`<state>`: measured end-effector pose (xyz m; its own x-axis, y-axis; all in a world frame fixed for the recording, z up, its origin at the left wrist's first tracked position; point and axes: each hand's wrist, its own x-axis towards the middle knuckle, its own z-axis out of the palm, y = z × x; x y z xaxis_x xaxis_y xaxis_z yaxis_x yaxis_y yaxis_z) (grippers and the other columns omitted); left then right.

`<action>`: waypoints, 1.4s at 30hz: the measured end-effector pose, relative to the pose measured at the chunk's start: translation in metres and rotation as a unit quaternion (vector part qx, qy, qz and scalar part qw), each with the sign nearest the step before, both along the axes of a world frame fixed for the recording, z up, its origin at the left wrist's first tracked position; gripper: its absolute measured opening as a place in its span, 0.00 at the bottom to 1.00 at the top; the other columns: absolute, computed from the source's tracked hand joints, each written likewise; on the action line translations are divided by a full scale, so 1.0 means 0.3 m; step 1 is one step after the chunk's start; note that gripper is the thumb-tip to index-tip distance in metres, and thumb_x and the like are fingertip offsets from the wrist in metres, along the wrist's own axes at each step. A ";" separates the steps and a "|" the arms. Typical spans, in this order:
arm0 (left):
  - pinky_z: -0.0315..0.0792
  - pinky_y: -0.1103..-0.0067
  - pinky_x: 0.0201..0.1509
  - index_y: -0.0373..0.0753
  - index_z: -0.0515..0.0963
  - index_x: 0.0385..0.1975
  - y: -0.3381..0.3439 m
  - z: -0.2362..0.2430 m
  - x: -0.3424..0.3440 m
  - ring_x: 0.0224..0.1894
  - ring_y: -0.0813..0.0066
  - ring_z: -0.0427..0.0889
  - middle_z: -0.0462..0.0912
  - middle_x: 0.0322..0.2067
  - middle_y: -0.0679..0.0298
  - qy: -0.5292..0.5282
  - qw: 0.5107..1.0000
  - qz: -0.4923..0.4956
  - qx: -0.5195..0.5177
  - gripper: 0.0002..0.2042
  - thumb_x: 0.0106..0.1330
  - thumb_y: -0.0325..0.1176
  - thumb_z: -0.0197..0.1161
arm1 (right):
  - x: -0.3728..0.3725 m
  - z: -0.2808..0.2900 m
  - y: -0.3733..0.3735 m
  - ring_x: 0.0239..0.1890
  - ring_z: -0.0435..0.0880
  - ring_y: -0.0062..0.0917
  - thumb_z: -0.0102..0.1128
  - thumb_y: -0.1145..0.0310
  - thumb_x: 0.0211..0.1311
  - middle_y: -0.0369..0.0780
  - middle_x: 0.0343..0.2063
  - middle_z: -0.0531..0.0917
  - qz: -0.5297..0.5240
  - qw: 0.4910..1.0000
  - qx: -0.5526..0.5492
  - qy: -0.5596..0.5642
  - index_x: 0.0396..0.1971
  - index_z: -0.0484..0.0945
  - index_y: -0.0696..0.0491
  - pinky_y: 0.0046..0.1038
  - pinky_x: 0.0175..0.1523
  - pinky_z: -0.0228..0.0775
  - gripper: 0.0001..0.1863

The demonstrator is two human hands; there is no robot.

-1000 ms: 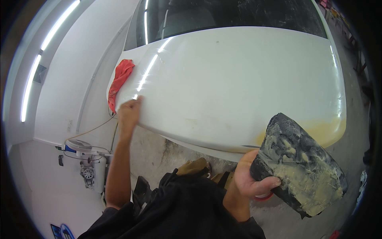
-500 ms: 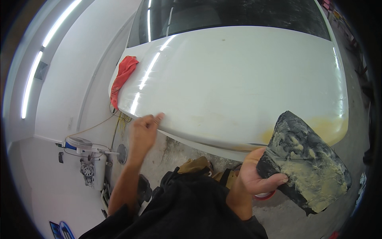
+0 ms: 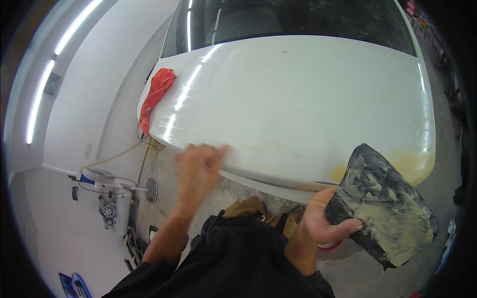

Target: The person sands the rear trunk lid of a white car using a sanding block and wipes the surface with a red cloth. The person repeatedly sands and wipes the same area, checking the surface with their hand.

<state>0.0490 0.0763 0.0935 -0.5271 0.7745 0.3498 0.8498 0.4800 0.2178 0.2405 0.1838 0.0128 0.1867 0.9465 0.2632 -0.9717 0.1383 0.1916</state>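
Two bare hands in view: the right hand (image 3: pixel 323 221) grips a black, roughly four-sided slab smeared with pale-yellow paste (image 3: pixel 390 213) by its left edge, thumb on top, fingers mostly hidden underneath. Slab overlaps the near-right corner of the curved, glossy white car panel (image 3: pixel 298 94) in view; can't tell if they touch. Left hand (image 3: pixel 196 166) is half curled and blurred, at the panel's near edge left of centre; can't tell if it pinches anything or makes contact. Wide gap between hands, well apart. Crumpled red cloth (image 3: pixel 158 97) drapes over the panel's left edge; broad white span runs from there to the yellowish patch (image 3: pixel 407 164) at the near-right corner. Dark glass windshield (image 3: pixel 308 17) bounds the far edge. Strip of grey concrete floor (image 3: pixel 171 174) separates panel and person.
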 end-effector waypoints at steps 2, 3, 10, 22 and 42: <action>0.58 0.69 0.40 0.42 0.69 0.12 0.021 -0.005 0.189 0.28 0.68 0.67 0.72 0.20 0.66 -0.009 0.997 -0.059 -0.046 0.22 0.61 0.39 0.75 | 0.002 0.006 0.000 0.65 0.76 0.40 0.48 0.79 0.75 0.60 0.69 0.64 -0.083 0.994 -0.015 -0.065 0.68 0.57 0.68 0.36 0.73 0.70 0.25; 0.57 0.69 0.42 0.44 0.69 0.11 0.019 -0.016 0.230 0.30 0.69 0.68 0.72 0.22 0.68 0.002 0.993 -0.098 -0.070 0.22 0.60 0.40 0.75 | 0.003 0.009 0.000 0.65 0.76 0.39 0.48 0.79 0.75 0.60 0.68 0.65 -0.191 0.965 -0.096 -0.150 0.67 0.58 0.69 0.37 0.72 0.70 0.25; 0.59 0.61 0.67 0.40 0.76 0.58 -0.124 -0.072 -0.064 0.64 0.54 0.72 0.78 0.57 0.55 0.086 0.994 -0.040 0.060 0.23 0.76 0.51 0.54 | 0.018 0.039 -0.008 0.64 0.77 0.40 0.55 0.79 0.70 0.57 0.65 0.71 -0.007 0.999 -0.018 -0.032 0.64 0.65 0.67 0.41 0.70 0.72 0.24; 0.38 0.57 0.81 0.23 0.43 0.75 0.132 0.013 0.087 0.79 0.37 0.41 0.43 0.76 0.35 -0.027 0.981 -0.099 -0.167 0.44 0.76 0.58 0.43 | -0.002 0.037 0.023 0.70 0.63 0.62 0.45 0.48 0.76 0.68 0.73 0.47 -0.167 0.882 -0.103 -0.429 0.72 0.52 0.67 0.56 0.78 0.50 0.41; 0.39 0.66 0.82 0.32 0.49 0.77 0.056 -0.063 -0.524 0.81 0.51 0.43 0.47 0.78 0.48 -0.045 0.982 0.111 -0.143 0.33 0.79 0.47 0.36 | -0.019 0.159 0.086 0.68 0.65 0.51 0.53 0.57 0.74 0.51 0.64 0.72 -0.071 0.976 -0.192 -0.075 0.63 0.70 0.65 0.77 0.69 0.35 0.29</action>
<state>-0.1081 0.0932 0.0745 -0.7124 0.6974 0.0784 0.7013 0.7034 0.1160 0.2348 0.2097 0.0603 0.3095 0.9482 -0.0718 -0.9507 0.3069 -0.0448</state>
